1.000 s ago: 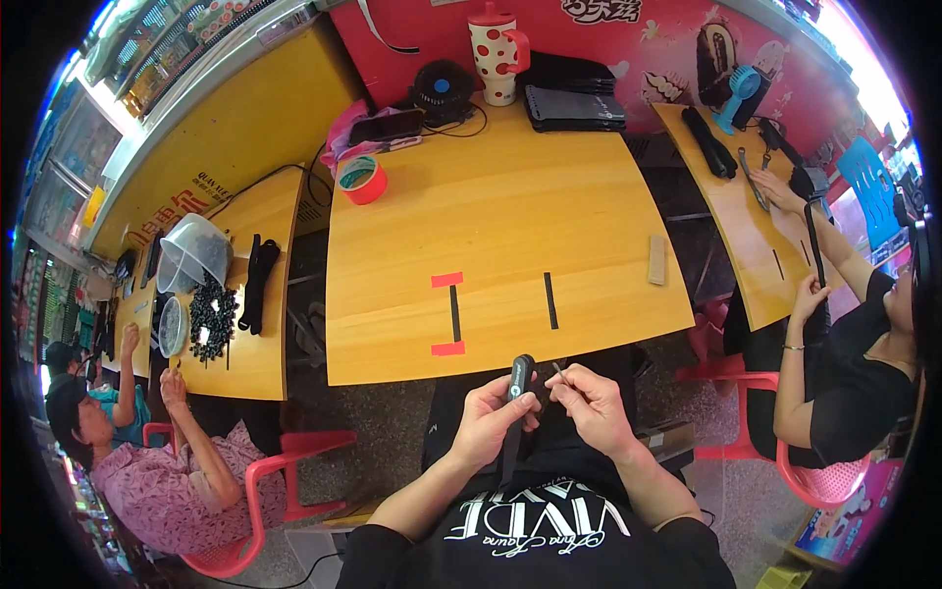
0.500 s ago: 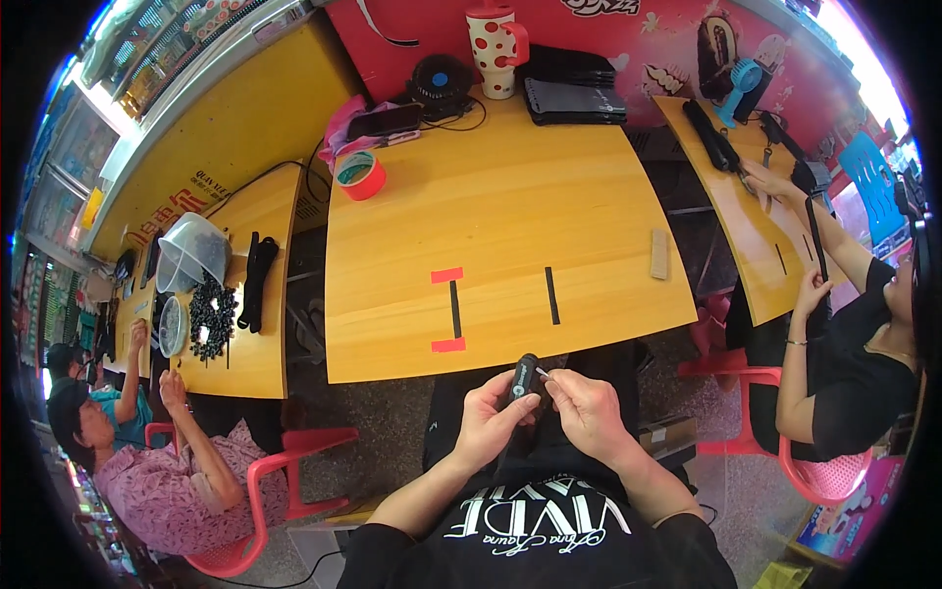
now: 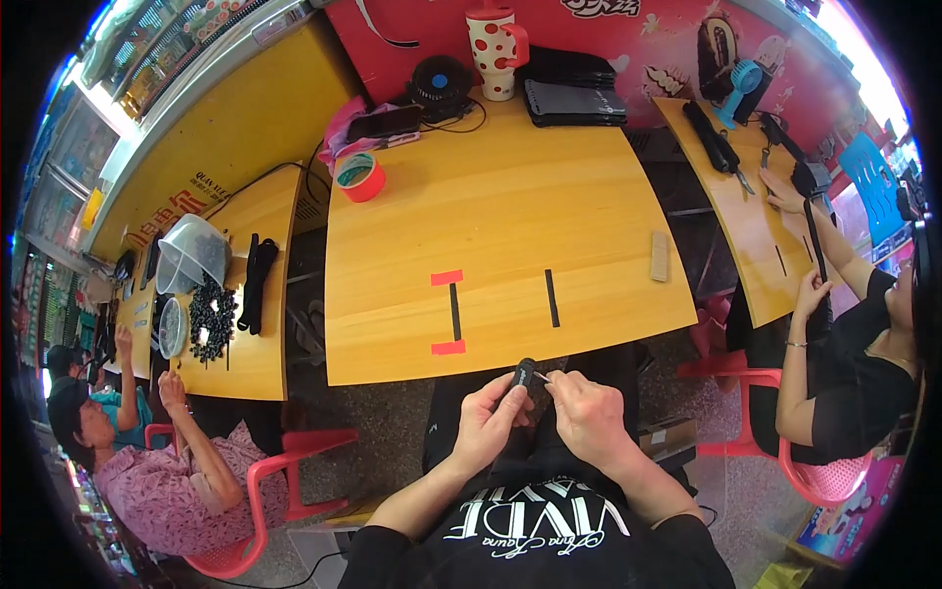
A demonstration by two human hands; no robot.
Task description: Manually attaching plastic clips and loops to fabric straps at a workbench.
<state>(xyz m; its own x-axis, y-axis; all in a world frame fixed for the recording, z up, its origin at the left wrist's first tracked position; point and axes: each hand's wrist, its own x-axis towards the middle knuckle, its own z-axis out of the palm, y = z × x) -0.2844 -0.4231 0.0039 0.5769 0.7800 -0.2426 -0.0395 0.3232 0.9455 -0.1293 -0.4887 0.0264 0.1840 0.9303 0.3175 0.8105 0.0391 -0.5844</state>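
Just off the near edge of the wooden table [image 3: 491, 216], my left hand [image 3: 483, 424] grips a small black rounded object [image 3: 524, 376] with pale printing on its face. My left thumb presses along its side. Close by on the right, my right hand [image 3: 589, 417] is closed, thumb and forefinger pinching a thin metal piece [image 3: 541, 376] that points toward the black object. Most of that piece is hidden in my fingers, so its kind does not show. Whether its tip touches the black object I cannot tell.
On the table are two black strips [image 3: 552, 298], red tape pieces [image 3: 447, 278], a tape roll [image 3: 361, 179], a tan block [image 3: 659, 257], a fan [image 3: 439, 84], a dotted tumbler [image 3: 493, 54] and black pouches [image 3: 574, 102]. People work at both side tables.
My right hand has drawn slightly down and turned. The black object has shifted a little lower. At the right table, a person's hand has moved away from the black item.
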